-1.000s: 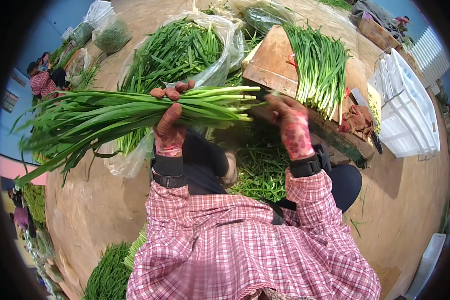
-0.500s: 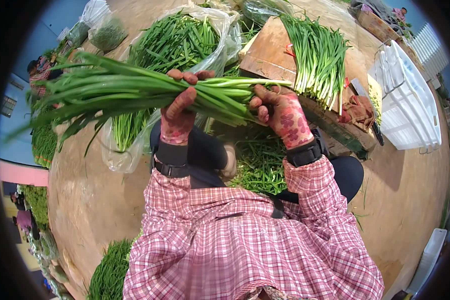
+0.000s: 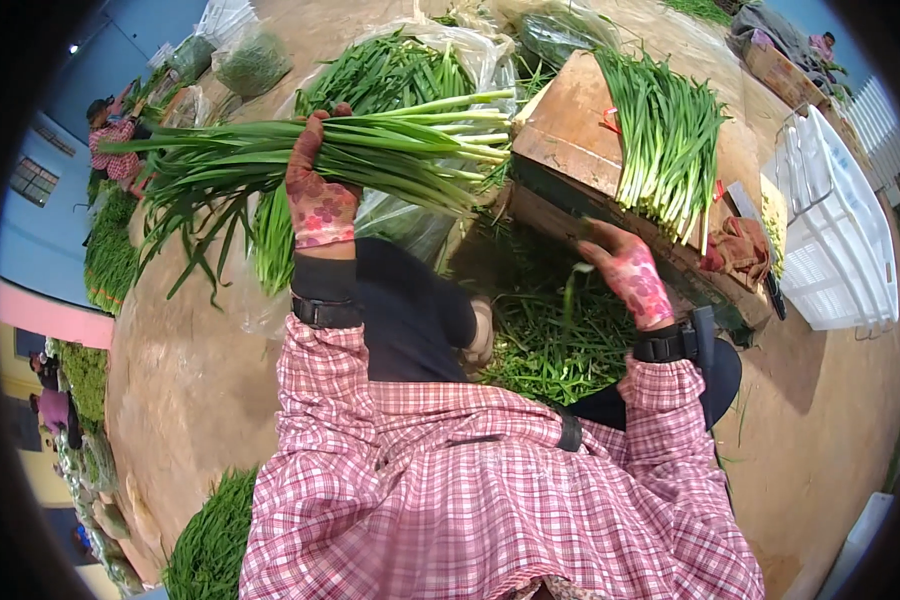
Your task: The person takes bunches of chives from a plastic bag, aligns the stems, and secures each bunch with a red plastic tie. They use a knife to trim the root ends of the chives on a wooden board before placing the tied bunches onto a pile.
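My left hand [image 3: 317,195], in a pink patterned glove, grips a thick bunch of long green onions [image 3: 400,140] around its middle. The bunch lies level, pale stalk ends to the right and leaf tips drooping left. My right hand [image 3: 625,275], gloved the same way, is lower right and apart from the bunch, beside the wooden box [image 3: 570,130]. It pinches a single loose green leaf [image 3: 568,295] that hangs down over a heap of green trimmings [image 3: 550,350] on the floor.
A trimmed bunch of green onions [image 3: 665,140] lies on the wooden box, a brown cloth [image 3: 740,250] beside it. A white plastic crate [image 3: 835,230] stands right. A clear bag of greens [image 3: 390,65] sits behind. More greens [image 3: 210,540] lie lower left. Another person [image 3: 110,135] squats far left.
My right hand has let go of the bunch's stalk ends and dropped to the right with one leaf. My left hand has lifted the bunch slightly left.
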A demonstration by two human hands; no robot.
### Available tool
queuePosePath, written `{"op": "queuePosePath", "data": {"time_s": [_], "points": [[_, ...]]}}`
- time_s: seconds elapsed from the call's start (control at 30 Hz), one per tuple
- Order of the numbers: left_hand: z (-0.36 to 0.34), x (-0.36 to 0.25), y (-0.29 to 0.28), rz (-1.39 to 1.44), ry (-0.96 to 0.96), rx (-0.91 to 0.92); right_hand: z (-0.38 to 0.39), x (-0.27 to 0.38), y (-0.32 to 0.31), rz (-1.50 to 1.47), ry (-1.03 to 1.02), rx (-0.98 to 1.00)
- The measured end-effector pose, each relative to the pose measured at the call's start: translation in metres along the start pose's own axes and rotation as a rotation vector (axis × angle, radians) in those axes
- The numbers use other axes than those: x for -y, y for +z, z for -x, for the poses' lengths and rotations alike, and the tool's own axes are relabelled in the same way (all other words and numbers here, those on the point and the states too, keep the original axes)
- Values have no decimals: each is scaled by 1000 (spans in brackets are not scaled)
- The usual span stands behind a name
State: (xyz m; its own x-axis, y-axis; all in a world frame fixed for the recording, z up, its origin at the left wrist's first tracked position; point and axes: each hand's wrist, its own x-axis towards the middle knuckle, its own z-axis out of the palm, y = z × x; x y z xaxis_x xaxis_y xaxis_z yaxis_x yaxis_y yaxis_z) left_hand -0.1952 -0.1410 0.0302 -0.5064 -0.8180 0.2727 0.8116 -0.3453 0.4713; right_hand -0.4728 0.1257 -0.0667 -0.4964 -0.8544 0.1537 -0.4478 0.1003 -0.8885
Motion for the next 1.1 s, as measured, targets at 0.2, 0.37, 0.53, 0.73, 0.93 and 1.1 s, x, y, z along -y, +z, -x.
{"op": "queuePosePath", "data": {"time_s": [0.2,0.37,0.53,0.73,0.93,1.1], "points": [[15,48,23,-38,-13,-236,-29,105,51,-485,351,276],[15,48,22,-80,-3,-257,-25,66,57,-569,460,170],[14,44,11,-104,18,-261,-27,64,51,-771,402,-53],[15,44,21,-165,54,-304,-34,44,51,-539,339,-94],[27,58,33,-407,54,-337,-30,67,50,-259,116,342],[25,62,24,-332,-55,-472,-19,104,15,516,-331,-331]]}}
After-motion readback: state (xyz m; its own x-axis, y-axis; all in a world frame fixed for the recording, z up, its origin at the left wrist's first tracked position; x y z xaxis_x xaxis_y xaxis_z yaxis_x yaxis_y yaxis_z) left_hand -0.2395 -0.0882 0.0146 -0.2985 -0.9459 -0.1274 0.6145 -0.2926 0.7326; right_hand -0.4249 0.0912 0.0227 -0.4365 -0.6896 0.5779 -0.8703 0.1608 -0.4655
